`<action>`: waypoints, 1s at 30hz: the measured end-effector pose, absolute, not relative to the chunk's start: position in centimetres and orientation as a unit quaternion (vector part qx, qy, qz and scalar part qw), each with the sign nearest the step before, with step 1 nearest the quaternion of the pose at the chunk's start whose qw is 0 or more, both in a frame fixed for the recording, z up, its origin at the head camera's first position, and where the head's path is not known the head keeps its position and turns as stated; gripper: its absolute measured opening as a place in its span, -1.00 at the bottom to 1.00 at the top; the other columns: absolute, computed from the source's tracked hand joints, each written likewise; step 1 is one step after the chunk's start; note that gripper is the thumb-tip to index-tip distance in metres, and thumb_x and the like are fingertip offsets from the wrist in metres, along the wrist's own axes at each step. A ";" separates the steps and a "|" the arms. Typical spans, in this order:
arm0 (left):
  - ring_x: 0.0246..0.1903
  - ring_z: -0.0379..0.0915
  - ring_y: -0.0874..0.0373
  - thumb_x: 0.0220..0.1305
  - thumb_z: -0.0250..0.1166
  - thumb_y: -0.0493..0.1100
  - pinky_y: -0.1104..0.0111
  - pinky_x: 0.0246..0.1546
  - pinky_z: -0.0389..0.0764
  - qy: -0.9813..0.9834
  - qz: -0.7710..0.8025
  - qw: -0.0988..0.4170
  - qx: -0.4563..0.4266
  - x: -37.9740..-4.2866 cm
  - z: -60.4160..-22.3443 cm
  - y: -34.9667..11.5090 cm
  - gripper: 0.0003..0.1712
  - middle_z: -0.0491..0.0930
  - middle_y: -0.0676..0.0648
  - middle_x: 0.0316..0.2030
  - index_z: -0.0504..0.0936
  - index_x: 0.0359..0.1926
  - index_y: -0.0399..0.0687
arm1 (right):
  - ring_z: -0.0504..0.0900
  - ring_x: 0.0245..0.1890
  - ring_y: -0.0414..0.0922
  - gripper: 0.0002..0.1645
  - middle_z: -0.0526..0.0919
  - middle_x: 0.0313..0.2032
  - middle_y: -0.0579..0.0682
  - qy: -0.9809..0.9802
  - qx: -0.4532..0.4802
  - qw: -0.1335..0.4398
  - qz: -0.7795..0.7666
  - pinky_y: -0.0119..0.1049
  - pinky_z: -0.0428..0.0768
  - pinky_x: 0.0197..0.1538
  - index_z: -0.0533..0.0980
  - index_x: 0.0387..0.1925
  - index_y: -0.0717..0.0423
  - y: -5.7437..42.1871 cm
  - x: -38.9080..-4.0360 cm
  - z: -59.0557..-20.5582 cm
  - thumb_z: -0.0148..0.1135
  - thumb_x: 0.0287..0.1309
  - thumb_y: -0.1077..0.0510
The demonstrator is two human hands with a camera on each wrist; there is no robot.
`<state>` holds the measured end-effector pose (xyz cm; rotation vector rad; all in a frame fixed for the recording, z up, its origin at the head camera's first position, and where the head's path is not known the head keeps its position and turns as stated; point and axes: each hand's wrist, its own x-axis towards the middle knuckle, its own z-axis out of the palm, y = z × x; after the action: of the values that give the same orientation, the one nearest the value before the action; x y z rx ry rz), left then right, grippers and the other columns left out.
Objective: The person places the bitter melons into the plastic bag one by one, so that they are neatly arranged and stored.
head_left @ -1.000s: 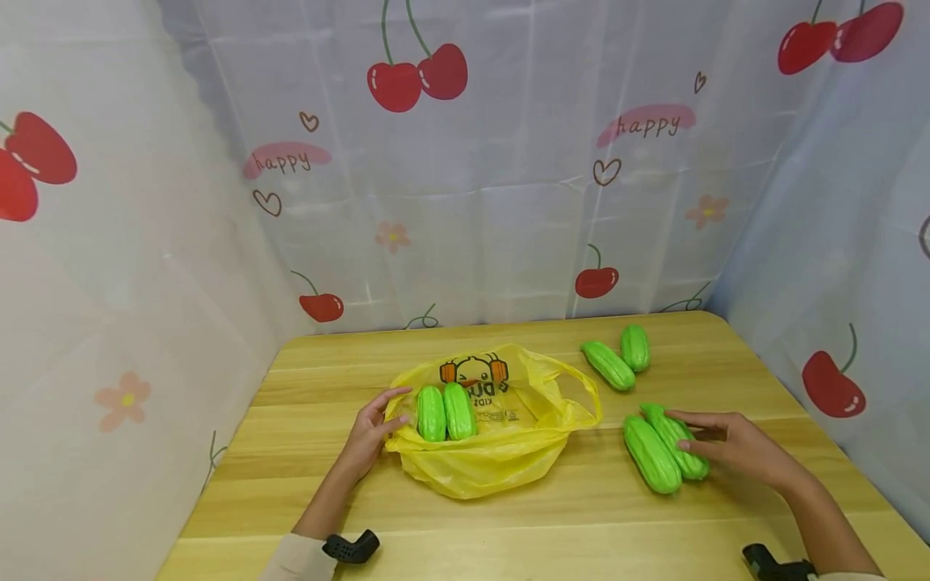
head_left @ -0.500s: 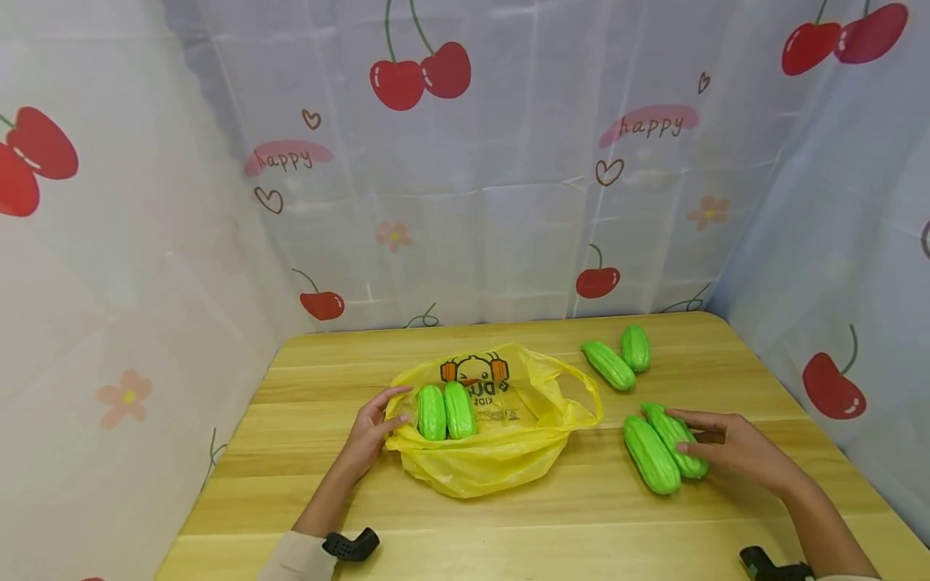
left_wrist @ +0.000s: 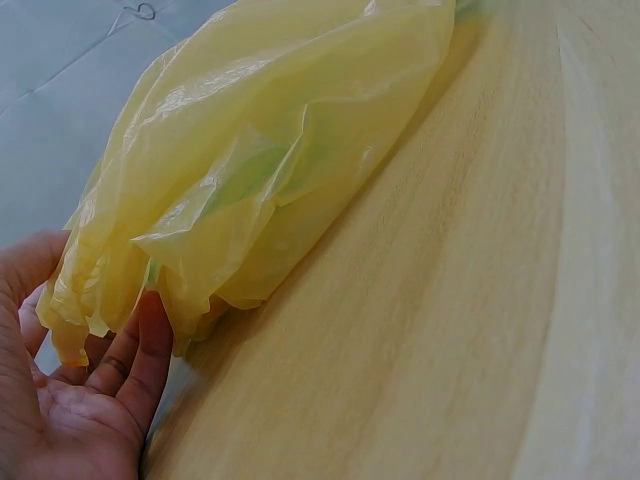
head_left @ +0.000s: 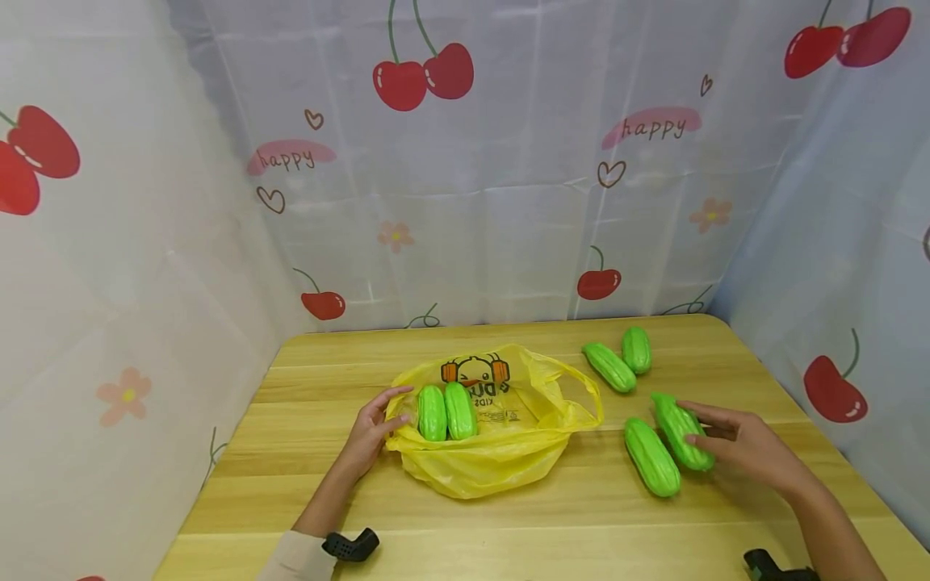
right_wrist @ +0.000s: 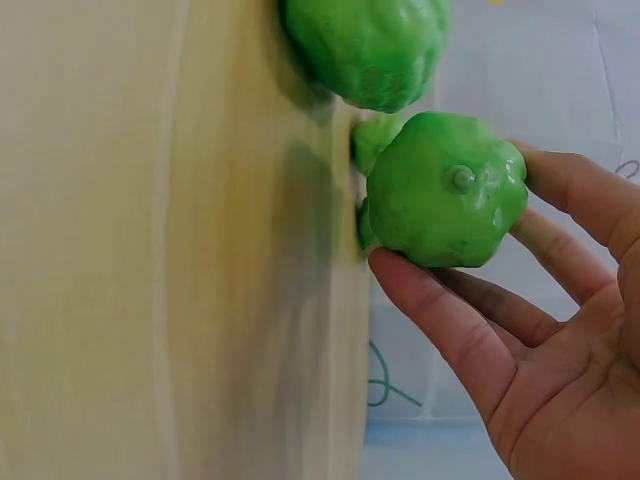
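Pinching a glossy green, ridged, oblong gourd over the right of the wooden worktop, my right hand likely has something light, stiff, slippery, best held mid-body; my left hand holds the left rim of a thin yellow plastic bag.

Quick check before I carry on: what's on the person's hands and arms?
The left hand and right hand are both bare, without gloves. A beige sleeve covers the left forearm's lower part. Each wrist wears a black gadget; the left gadget is angled.
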<state>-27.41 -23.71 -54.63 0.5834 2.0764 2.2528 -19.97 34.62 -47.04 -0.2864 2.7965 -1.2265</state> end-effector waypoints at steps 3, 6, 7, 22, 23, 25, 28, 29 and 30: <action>0.57 -0.25 -0.08 0.38 0.26 -0.37 -0.12 0.49 -0.34 0.665 0.724 0.012 0.185 -27.3 -54.6 -23.7 -0.41 0.24 -0.38 0.44 0.36 0.39 -0.40 | 0.53 0.19 0.30 -0.29 0.41 0.35 0.34 0.906 -0.094 0.038 -0.411 -0.42 0.61 -0.13 0.37 0.43 0.20 34.5 -19.8 -46.4 0.28 0.39 0.00; 0.57 -0.25 -0.08 0.38 0.26 -0.37 -0.13 0.49 -0.34 0.664 0.724 0.012 0.184 -27.3 -54.6 -23.7 -0.41 0.23 -0.38 0.44 0.36 0.38 -0.41 | 0.54 0.20 0.24 -0.28 0.38 0.37 0.32 0.901 -0.090 0.045 -0.422 -0.38 0.63 -0.13 0.35 0.46 0.17 34.2 -19.7 -45.8 0.26 0.40 -0.03; 0.57 -0.25 -0.09 0.38 0.26 -0.37 -0.13 0.49 -0.34 0.664 0.725 0.012 0.184 -27.3 -54.6 -23.7 -0.41 0.23 -0.39 0.44 0.36 0.38 -0.41 | 0.55 0.19 0.18 -0.28 0.38 0.37 0.31 0.901 -0.088 0.046 -0.423 -0.37 0.63 -0.13 0.35 0.46 0.16 34.1 -19.6 -45.5 0.26 0.40 -0.04; 0.56 -0.22 -0.12 0.39 0.24 -0.39 -0.15 0.48 -0.38 0.668 0.719 0.008 0.193 -27.4 -54.7 -23.8 -0.40 0.22 -0.42 0.43 0.33 0.39 -0.45 | 0.50 0.23 0.24 -0.29 0.46 0.34 0.20 0.912 -0.102 0.013 -0.397 -0.46 0.57 -0.07 0.40 0.44 0.07 31.9 -18.9 -43.1 0.32 0.34 -0.04; 0.56 -0.22 -0.11 0.39 0.24 -0.39 -0.14 0.48 -0.38 0.667 0.720 0.009 0.193 -27.4 -54.7 -23.7 -0.40 0.21 -0.43 0.43 0.33 0.39 -0.45 | 0.51 0.23 0.23 -0.29 0.46 0.34 0.18 0.913 -0.103 0.010 -0.395 -0.43 0.58 -0.07 0.40 0.44 0.06 31.7 -18.8 -43.0 0.33 0.34 -0.04; 0.56 -0.24 -0.12 0.39 0.24 -0.39 -0.16 0.48 -0.39 0.667 0.719 0.009 0.194 -27.4 -54.7 -23.8 -0.39 0.19 -0.46 0.43 0.31 0.39 -0.48 | 0.53 0.22 0.22 -0.29 0.47 0.34 0.17 0.915 -0.103 0.005 -0.391 -0.30 0.62 -0.03 0.41 0.43 0.03 31.4 -18.8 -42.7 0.34 0.33 -0.05; 0.56 -0.25 -0.13 0.39 0.24 -0.38 -0.17 0.47 -0.39 0.668 0.718 0.010 0.194 -27.4 -54.7 -23.8 -0.38 0.16 -0.50 0.43 0.29 0.39 -0.51 | 0.52 0.22 0.28 -0.29 0.46 0.35 0.18 0.914 -0.108 0.002 -0.392 0.02 0.64 0.04 0.41 0.44 0.01 31.0 -18.7 -42.4 0.34 0.33 -0.05; 0.56 -0.25 -0.14 0.39 0.24 -0.38 -0.17 0.48 -0.39 0.668 0.718 0.009 0.195 -27.4 -54.7 -23.8 -0.38 0.16 -0.50 0.43 0.29 0.39 -0.51 | 0.52 0.22 0.30 -0.29 0.46 0.35 0.19 0.913 -0.110 0.001 -0.393 0.13 0.62 0.05 0.40 0.44 0.00 30.8 -18.6 -42.2 0.34 0.33 -0.05; 0.56 -0.25 -0.14 0.39 0.24 -0.38 -0.17 0.47 -0.39 0.668 0.718 0.009 0.194 -27.5 -54.6 -23.8 -0.38 0.16 -0.49 0.43 0.29 0.39 -0.51 | 0.51 0.22 0.31 -0.29 0.46 0.35 0.20 0.912 -0.112 0.001 -0.394 0.20 0.59 0.05 0.40 0.44 0.00 30.7 -18.6 -42.1 0.33 0.33 -0.05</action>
<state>-27.45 -23.80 -54.64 0.6071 2.0876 2.2428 -18.57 30.66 -42.11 -0.3519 2.8647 -1.2372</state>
